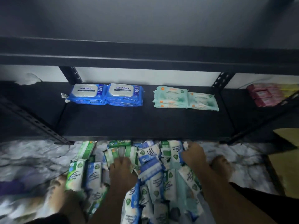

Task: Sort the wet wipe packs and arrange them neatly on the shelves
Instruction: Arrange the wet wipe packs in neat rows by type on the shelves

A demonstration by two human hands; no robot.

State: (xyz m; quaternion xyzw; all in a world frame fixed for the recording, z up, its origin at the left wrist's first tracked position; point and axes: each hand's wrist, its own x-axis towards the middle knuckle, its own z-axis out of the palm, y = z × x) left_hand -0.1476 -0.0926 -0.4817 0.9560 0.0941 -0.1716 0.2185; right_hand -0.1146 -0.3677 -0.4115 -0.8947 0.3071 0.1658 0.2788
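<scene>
Blue packs [106, 94]: sitting in two stacks on the black shelf [145, 123], left of centre;
Left hand [122, 166]: we are holding it on the floor pile [155, 180], fingers curled among green packs; too blurred to tell whether it is grasping one;
Teal packs [184, 98]: lying on the same shelf, right of centre;
Right hand [193, 153]: we are holding it at the pile's far right edge; we cannot tell whether it is grasping anything;
Pink packs [265, 94]: sitting stacked at far right
</scene>
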